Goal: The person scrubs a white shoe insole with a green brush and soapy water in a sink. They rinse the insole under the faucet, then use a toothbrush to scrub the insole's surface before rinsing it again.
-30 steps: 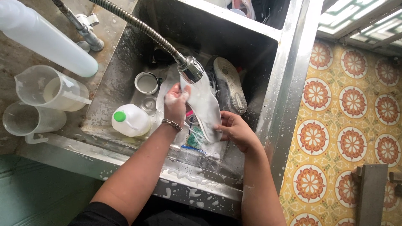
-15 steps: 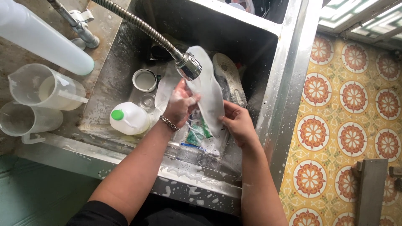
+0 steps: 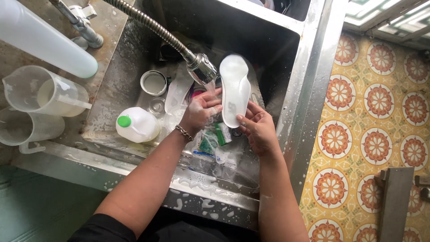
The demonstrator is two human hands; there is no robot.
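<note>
While both hands' fingers grip one white insole (image 3: 234,89), two clear jugs (image 3: 42,96) stand beside the sink (image 3: 293,85).

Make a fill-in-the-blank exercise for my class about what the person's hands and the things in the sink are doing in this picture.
1. Both hands hold a white shoe ______ over the steel sink.
2. The right hand grips its lower end; the left hand wears a chain ______ on its wrist.
3. The spray head hangs on a flexible metal ______.
4. The white plastic jug lying in the sink has a ______ cap.

Missing words: insole; bracelet; hose; green
</note>
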